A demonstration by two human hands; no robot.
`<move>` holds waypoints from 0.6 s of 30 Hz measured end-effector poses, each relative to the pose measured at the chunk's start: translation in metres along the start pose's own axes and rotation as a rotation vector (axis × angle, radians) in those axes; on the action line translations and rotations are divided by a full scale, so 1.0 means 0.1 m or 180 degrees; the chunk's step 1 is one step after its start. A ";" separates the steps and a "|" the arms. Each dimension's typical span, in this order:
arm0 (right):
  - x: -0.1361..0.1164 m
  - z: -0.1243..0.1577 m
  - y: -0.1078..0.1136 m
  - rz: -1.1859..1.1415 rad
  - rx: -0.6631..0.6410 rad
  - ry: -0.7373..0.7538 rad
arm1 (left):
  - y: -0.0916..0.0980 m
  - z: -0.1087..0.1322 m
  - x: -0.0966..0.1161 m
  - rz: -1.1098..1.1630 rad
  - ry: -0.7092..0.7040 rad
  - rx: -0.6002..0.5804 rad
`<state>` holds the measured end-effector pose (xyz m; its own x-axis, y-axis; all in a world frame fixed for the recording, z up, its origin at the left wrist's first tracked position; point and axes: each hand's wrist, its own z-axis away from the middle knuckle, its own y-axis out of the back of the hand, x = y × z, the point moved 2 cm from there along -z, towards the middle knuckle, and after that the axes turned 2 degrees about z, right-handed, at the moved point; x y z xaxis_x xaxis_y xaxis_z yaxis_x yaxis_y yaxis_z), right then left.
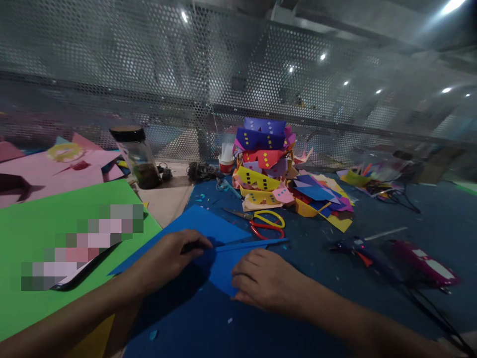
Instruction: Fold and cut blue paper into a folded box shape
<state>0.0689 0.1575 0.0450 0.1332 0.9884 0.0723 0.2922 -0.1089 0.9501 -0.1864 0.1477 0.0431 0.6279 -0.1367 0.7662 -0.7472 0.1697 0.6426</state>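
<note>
A sheet of blue paper (194,221) lies on the dark blue tabletop, with a narrow folded strip (249,245) running across it toward the right. My left hand (175,251) pinches the paper at the strip's left end between thumb and fingers. Curled over the near right part of the sheet, my right hand (261,278) grips its edge; the fingertips are partly hidden. Just beyond the strip rest scissors (266,223) with one yellow and one red handle loop.
Decorated paper glasses (263,134) are stacked behind the scissors, beside loose coloured paper (324,196). A glue gun (367,256) and a magenta tool (425,266) lie right. Green paper (93,196) covers the left, carrying a pixelated phone-like object (82,251). A jar (139,159) stands behind.
</note>
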 end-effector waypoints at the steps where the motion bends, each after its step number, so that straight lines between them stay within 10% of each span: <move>1: 0.00 0.00 -0.01 -0.0031 0.0024 -0.0019 | -0.02 0.01 -0.01 -0.0042 -0.0086 0.0047; 18: 0.02 0.03 0.03 -0.0506 0.0319 -0.0590 | -0.09 0.03 -0.03 -0.0747 -0.0647 0.0208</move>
<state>0.0728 0.1584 0.0471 0.2466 0.9588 -0.1411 0.4144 0.0273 0.9097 -0.1821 0.1437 0.0354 0.7333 -0.3581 0.5779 -0.6036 0.0483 0.7958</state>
